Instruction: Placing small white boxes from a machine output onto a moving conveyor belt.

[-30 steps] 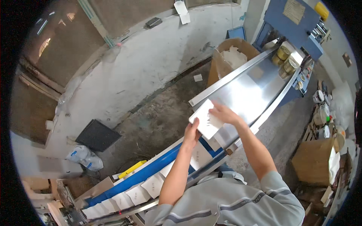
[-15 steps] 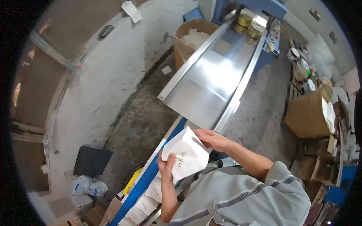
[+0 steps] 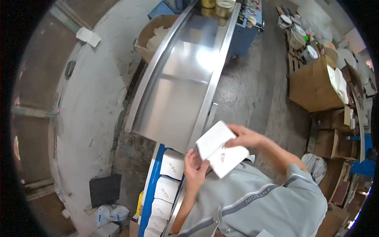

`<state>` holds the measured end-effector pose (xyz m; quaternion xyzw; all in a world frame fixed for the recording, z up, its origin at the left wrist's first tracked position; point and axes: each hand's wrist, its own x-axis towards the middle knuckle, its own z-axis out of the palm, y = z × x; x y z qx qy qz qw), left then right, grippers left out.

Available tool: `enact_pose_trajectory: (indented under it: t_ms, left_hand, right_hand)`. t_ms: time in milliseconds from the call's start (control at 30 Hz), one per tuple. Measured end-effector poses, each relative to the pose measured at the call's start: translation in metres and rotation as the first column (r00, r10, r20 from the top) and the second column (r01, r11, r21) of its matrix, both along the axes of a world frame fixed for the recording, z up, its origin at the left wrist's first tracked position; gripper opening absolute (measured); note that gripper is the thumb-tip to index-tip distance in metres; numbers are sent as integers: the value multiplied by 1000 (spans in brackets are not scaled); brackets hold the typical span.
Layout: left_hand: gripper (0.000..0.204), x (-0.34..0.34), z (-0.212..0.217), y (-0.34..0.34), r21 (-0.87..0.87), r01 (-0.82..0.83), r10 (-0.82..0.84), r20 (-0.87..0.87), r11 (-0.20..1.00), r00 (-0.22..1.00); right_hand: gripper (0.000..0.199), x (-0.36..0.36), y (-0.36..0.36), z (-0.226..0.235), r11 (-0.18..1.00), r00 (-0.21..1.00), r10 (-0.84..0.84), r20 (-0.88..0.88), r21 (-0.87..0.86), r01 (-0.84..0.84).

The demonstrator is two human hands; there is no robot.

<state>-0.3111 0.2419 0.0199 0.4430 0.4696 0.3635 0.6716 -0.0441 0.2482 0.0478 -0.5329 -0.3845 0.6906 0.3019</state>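
Note:
In front of my shirt is a white printed paper packet (image 3: pixel 225 160), with one blank panel folded up toward the upper left. My right hand (image 3: pixel 245 137) grips it from the far right, thumb over the fold and fingers behind. My left hand (image 3: pixel 195 170) is at its left edge with fingers spread, the thumb at the packet's edge. Below and left of that hand, a row of similar white printed packets (image 3: pixel 166 189) lies overlapping on a blue conveyor belt (image 3: pixel 152 193).
A shiny metal chute (image 3: pixel 173 94) runs away from the belt, with gold-coloured rolls (image 3: pixel 224 8) at its far end. Blue machinery (image 3: pixel 242 39) stands beside those. Cardboard boxes (image 3: pixel 316 85) and white buckets (image 3: pixel 310 53) are at the right; a black panel (image 3: pixel 106 190) leans at the left.
The view has shifted toward the right. The packet has turned and now shows two panels with a fold between; my right hand has moved onto that fold, and my left hand's fingers have spread.

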Motion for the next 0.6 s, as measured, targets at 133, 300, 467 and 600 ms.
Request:
enact_pose_trajectory:
  t_ms: [133,300,467,600]
  left_hand:
    - [53,32,2,-1,-20,23,-26,-142,1000,990]
    - [42,77,-5,-7,-112,44,-64,-182,993,981]
    - [40,118,8,-6,-171,16,-53,-213,985,976]
    - [39,128,18,-10,-226,-44,-15,-251,973,968]
  right_hand:
    - [57,113,21,-53,950,952,-300,62,-78,304]
    - [48,187,115,-161,904,893,-427,-143,-89,418]
    - [47,126,216,-220,943,898,-329,-293,-147,298]
    - [47,60,257,-310,967,893,-175,-414,-240,78]
